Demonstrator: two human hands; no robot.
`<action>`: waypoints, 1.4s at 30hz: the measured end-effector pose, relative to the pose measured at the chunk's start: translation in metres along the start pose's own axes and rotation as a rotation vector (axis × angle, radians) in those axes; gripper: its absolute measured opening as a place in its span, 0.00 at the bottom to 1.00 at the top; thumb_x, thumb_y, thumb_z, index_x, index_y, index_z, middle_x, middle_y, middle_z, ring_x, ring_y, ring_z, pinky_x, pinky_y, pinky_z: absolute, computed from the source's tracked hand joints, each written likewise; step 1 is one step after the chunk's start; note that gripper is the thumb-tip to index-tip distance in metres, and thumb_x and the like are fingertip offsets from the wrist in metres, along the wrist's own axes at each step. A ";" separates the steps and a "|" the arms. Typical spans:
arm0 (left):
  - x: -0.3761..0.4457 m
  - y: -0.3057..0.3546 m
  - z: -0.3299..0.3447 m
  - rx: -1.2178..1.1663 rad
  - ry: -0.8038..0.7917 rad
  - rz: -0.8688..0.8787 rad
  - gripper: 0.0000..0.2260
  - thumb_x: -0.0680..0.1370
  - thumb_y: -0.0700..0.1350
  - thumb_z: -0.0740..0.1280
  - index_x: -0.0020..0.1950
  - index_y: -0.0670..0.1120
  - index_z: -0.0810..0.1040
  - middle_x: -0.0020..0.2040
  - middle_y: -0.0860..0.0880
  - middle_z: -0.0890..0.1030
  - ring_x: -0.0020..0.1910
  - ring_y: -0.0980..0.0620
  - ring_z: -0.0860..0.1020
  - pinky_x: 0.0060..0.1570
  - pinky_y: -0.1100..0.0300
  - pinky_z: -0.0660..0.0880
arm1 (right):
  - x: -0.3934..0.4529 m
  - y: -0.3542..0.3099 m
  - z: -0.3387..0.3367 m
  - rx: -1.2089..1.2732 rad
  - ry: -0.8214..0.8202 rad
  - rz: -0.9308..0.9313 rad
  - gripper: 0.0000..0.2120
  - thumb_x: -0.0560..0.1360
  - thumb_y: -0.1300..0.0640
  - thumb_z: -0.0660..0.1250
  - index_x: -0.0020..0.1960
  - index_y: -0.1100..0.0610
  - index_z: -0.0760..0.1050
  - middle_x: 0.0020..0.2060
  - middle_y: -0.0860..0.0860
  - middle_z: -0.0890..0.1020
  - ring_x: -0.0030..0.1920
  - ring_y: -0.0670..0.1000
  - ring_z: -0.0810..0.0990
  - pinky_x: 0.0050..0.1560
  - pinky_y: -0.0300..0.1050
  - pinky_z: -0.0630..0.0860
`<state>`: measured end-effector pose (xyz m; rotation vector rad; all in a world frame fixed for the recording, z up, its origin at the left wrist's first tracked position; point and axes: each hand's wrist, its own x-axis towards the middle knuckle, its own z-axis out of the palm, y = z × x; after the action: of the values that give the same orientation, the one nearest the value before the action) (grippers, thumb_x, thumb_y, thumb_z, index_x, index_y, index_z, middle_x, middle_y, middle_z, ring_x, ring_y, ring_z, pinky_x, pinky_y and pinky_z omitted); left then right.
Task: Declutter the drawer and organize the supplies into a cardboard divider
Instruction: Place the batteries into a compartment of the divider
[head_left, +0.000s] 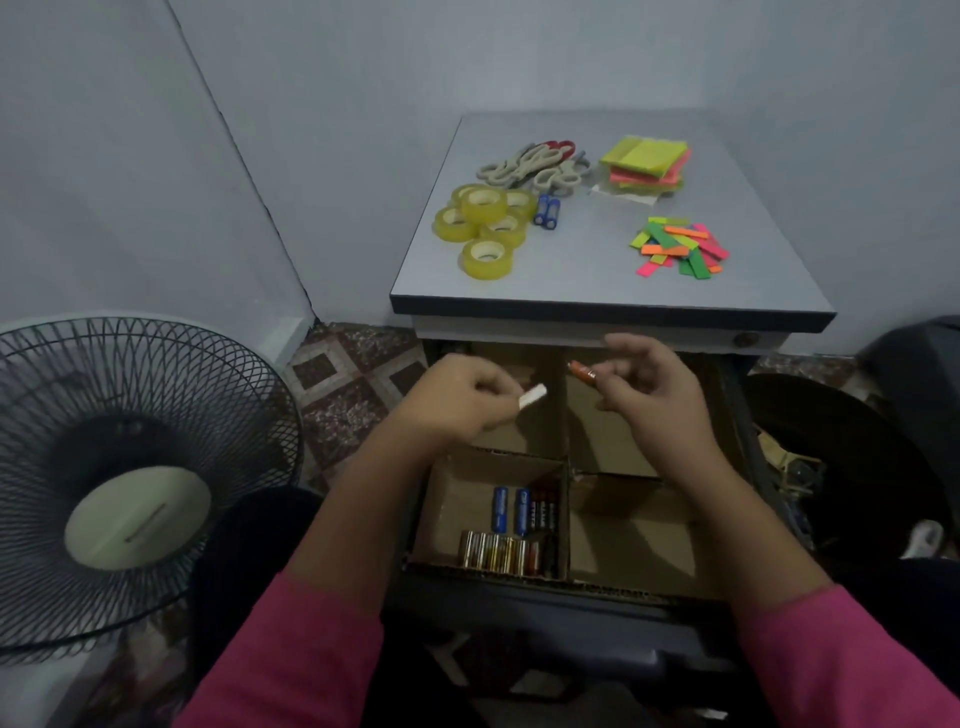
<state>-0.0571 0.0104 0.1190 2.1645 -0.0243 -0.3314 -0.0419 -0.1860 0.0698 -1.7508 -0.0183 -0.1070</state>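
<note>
Now batteries (506, 535) lie in the cardboard divider's (566, 415) near-left cell.

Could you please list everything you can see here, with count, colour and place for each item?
Tape rolls: about six, yellow-clear, tabletop left.
Scissors: a pile, count unclear, grey handles and one red pair, tabletop rear.
Loose batteries: two, blue, tabletop beside the tape.
Sticky note pads: a stack, yellow, pink, orange, tabletop rear right.
Index flags: a scattered heap, neon green, pink, orange, tabletop right.
Cardboard divider: one, brown, four compartments, in the open drawer.
Sorted batteries: many, blue, black, gold, near-left compartment.
Fan: one, black grille, floor left.
Left hand: pinches a small white item, over the drawer.
Right hand: pinches an orange battery, over the drawer.
</note>
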 end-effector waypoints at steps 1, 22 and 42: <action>-0.005 -0.008 -0.001 0.061 -0.075 -0.042 0.05 0.75 0.39 0.68 0.46 0.48 0.82 0.39 0.52 0.80 0.36 0.57 0.76 0.35 0.65 0.72 | -0.004 0.009 0.002 0.030 -0.019 0.060 0.16 0.75 0.64 0.67 0.61 0.53 0.74 0.45 0.51 0.82 0.47 0.44 0.82 0.48 0.40 0.80; 0.012 -0.060 0.058 0.956 -0.498 -0.109 0.11 0.80 0.35 0.60 0.61 0.38 0.75 0.61 0.41 0.76 0.59 0.45 0.75 0.57 0.58 0.70 | -0.008 0.028 0.006 0.189 -0.134 0.215 0.19 0.71 0.71 0.70 0.59 0.57 0.74 0.45 0.53 0.84 0.44 0.45 0.83 0.43 0.33 0.78; 0.026 -0.079 0.004 -0.687 0.098 -0.039 0.03 0.77 0.34 0.65 0.48 0.38 0.78 0.40 0.43 0.82 0.36 0.52 0.81 0.35 0.64 0.78 | -0.019 0.003 0.062 -1.076 -1.111 -0.171 0.15 0.73 0.66 0.67 0.56 0.52 0.77 0.48 0.48 0.79 0.44 0.47 0.77 0.41 0.39 0.74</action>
<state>-0.0412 0.0490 0.0473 1.4975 0.1654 -0.2128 -0.0562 -0.1249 0.0541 -2.6390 -1.0878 0.8937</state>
